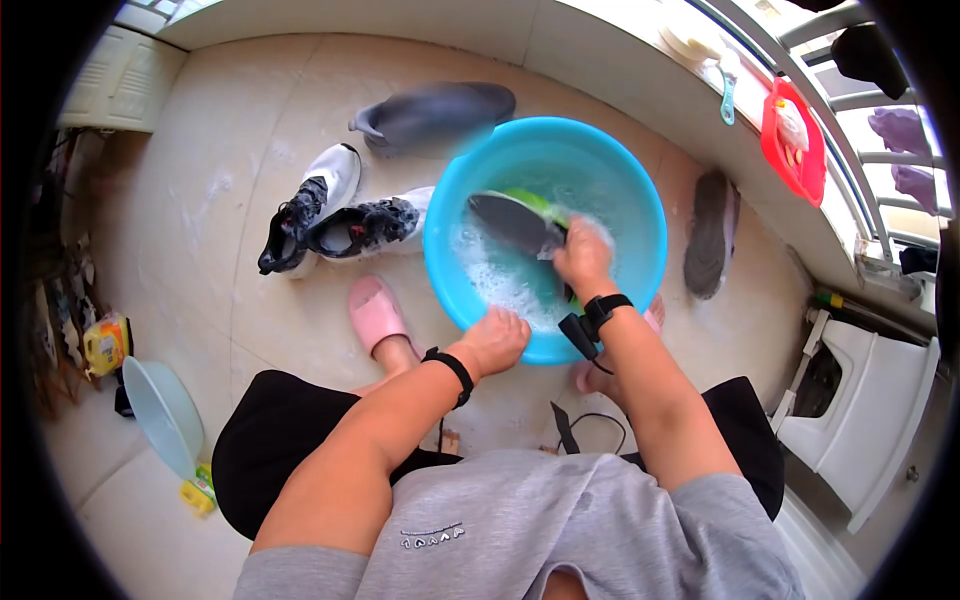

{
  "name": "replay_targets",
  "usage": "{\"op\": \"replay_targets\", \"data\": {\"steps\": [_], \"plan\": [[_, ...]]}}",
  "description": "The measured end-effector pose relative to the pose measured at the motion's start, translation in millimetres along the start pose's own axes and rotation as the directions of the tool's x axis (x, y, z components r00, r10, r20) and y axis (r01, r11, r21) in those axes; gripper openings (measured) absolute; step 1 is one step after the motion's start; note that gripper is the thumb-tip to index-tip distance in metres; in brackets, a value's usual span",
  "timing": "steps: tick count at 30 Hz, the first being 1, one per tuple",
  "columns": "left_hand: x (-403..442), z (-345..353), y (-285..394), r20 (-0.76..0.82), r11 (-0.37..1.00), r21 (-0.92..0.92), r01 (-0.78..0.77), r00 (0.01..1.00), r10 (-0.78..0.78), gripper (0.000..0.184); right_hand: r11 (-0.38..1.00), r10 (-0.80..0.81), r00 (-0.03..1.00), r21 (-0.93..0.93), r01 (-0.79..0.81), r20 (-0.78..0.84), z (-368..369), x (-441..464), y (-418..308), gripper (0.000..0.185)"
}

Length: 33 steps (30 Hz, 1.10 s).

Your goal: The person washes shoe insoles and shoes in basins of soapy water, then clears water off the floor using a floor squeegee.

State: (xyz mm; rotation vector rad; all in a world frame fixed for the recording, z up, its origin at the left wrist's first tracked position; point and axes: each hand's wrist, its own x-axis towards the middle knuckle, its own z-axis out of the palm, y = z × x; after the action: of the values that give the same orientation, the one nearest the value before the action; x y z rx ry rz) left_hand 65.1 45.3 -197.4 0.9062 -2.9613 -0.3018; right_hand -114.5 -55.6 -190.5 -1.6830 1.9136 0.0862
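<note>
A blue basin [655,235] of soapy water stands on the floor in front of me. My right hand [585,258] reaches into it, closed on a shoe [515,222] whose dark sole faces up; green shows beside the shoe, and its lower part is hidden in foam and water. At the near left edge of the basin, my left hand [497,341] has its fingers curled over the rim. Left of the basin lie two wet white-and-black shoes [335,178], [375,226]. Behind it is a grey shoe [435,117], partly blurred.
Another grey shoe [711,235] lies to the right. A red tray [793,142] and a brush [728,88] are on the ledge. A pale basin [163,416] and a yellow bottle [106,345] are at the left, a white cabinet [860,410] at the right. Pink slippers [376,308] are on my feet.
</note>
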Motion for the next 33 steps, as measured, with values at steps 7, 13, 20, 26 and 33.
{"op": "replay_targets", "data": {"steps": [7,13,20,26,33], "plan": [[1.8,-5.2,-2.1,0.138,0.998,-0.059,0.017,0.990,-0.009,0.016,0.931,-0.363,0.836,-0.190,0.311,-0.411,-41.5,-22.7,2.0,0.048],[1.9,-6.9,-1.7,0.132,0.998,-0.054,0.025,0.991,-0.018,0.013,0.977,-0.186,0.943,-0.155,0.147,-0.276,-8.5,-29.4,2.3,0.095],[0.1,-3.4,-0.5,0.107,0.996,-0.079,0.041,0.994,-0.033,0.012,0.959,-0.163,0.970,-0.261,0.113,-0.180,42.3,1.5,15.6,0.070],[1.8,-4.6,-2.0,0.110,0.997,-0.075,0.023,0.994,-0.015,0.019,0.898,-0.374,0.921,-0.289,0.331,-0.107,14.8,-2.8,28.5,0.063],[3.0,-6.1,-4.3,0.057,0.998,-0.056,0.014,0.998,-0.011,0.019,0.967,-0.206,0.977,0.165,0.195,0.055,0.5,-2.7,13.2,0.039]]}}
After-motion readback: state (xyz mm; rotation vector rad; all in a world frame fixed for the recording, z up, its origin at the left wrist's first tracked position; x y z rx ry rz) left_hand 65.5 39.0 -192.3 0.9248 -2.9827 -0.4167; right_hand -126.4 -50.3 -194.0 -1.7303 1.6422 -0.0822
